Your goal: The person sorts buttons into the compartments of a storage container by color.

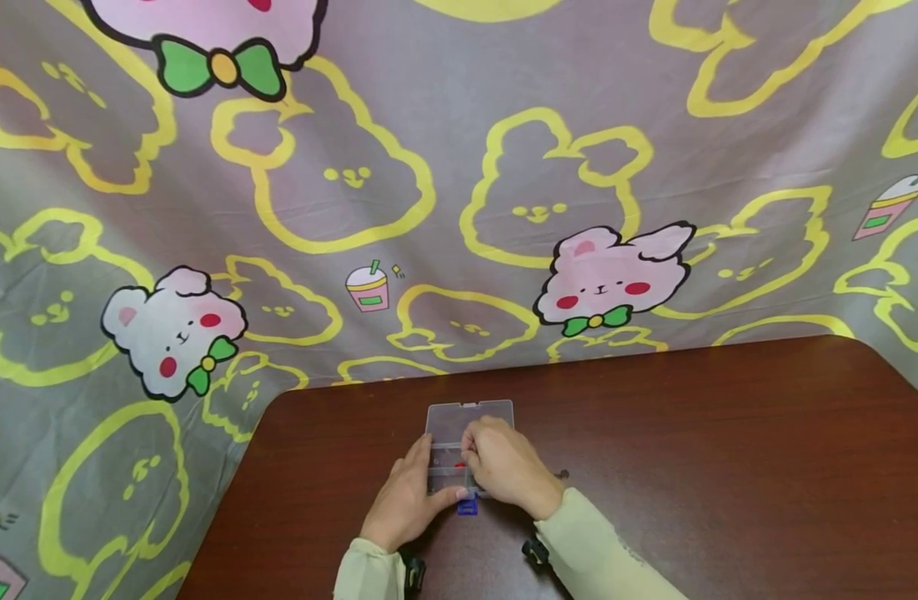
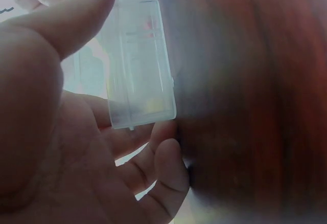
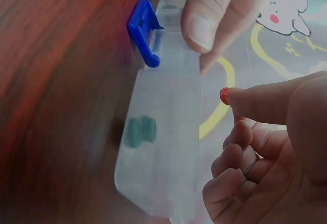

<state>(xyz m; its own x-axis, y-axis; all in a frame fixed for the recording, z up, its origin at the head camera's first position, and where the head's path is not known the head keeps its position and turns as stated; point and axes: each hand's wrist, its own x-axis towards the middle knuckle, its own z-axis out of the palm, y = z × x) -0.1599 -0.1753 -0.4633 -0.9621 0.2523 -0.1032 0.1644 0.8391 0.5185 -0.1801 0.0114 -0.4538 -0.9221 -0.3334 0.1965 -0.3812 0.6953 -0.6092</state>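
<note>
A clear plastic compartment box (image 1: pixel 445 472) with its lid raised at the back lies on the table. My left hand (image 1: pixel 406 500) holds it by the left side and front, thumb along the front edge; curled fingers (image 2: pixel 171 165) show by the box's end in the left wrist view. Over the box is my right hand (image 1: pixel 507 462), pinching a small round red bead (image 3: pixel 224 95) between thumb and fingertip. A blue latch (image 3: pixel 143 32) sticks out at the front. Green pieces (image 3: pixel 141 130) show through the wall, and something red (image 1: pixel 460 465) lies in a compartment.
The brown wooden table (image 1: pixel 699 467) stretches away to the right. Behind it hangs a cloth (image 1: pixel 443 208) printed with cartoon bears and rabbits. A small dark object (image 1: pixel 562 474) lies just right of my right wrist.
</note>
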